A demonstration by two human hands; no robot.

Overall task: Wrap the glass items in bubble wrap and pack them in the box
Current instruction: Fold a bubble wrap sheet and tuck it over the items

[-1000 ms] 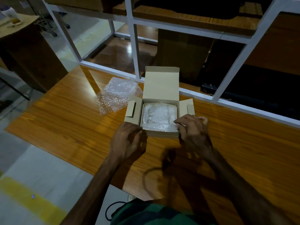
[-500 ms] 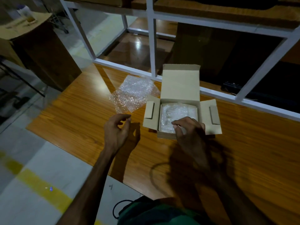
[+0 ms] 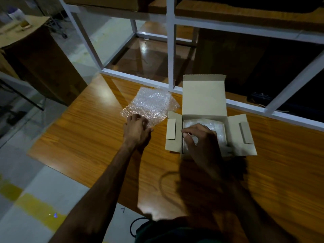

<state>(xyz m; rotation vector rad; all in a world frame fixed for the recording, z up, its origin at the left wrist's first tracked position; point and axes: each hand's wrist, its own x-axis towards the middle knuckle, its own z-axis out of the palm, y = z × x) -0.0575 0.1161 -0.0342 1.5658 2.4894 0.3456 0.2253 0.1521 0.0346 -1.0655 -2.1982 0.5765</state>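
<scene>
A small cardboard box (image 3: 204,97) stands open on the wooden table (image 3: 84,137), lid upright and side flaps spread. Inside lies a bundle wrapped in bubble wrap (image 3: 215,127); the glass within is hidden. My right hand (image 3: 201,142) rests over the front of the box, fingertips pinching the wrapped bundle near its left edge. To the left of the box a loose sheet of bubble wrap (image 3: 152,104) lies flat on the table. My left hand (image 3: 136,130) sits on the sheet's near corner with fingers curled onto it.
A white metal frame (image 3: 171,55) rises along the table's far edge behind the box. The table's left edge drops to a grey floor with a yellow stripe (image 3: 35,209). A dark cabinet (image 3: 35,67) stands far left. A black cable (image 3: 133,227) hangs near my body.
My left hand left the box's left side and reached out to the loose bubble wrap sheet. My right hand moved from the box's front right corner onto the wrapped bundle inside.
</scene>
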